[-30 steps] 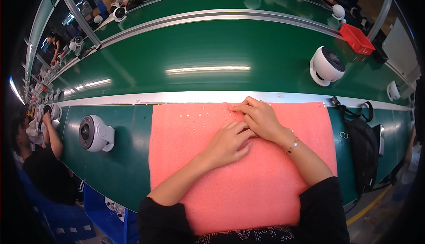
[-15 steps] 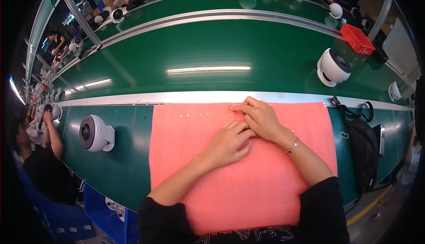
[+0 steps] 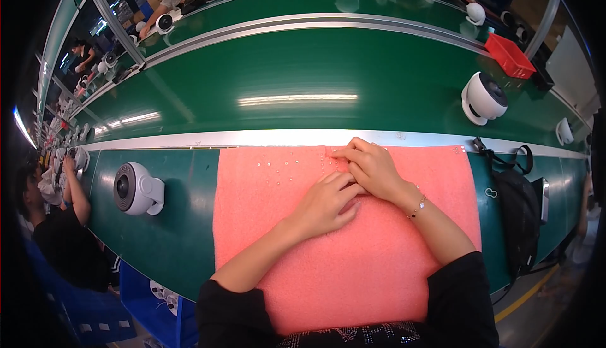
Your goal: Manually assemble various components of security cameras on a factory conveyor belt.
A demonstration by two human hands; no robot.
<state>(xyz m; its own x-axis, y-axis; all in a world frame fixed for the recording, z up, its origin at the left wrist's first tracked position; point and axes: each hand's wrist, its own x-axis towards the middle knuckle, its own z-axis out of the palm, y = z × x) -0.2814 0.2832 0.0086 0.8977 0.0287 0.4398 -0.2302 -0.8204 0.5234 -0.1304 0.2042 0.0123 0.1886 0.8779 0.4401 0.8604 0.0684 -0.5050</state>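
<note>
The left hand (image 3: 323, 204) and right hand (image 3: 374, 170) meet on the pink towel (image 3: 347, 272), fingers loosely bent; whether either grips anything, I cannot tell. Small shiny pieces (image 3: 288, 163) dot its far left part. It covers the green bench (image 3: 183, 241) between a white round-headed device (image 3: 140, 189) and a black bag (image 3: 519, 215).

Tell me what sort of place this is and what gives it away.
Most likely a factory assembly line: a long green surface like a conveyor belt runs past the bench, similar round white gadgets stand along it, and another person works at the left.
</note>
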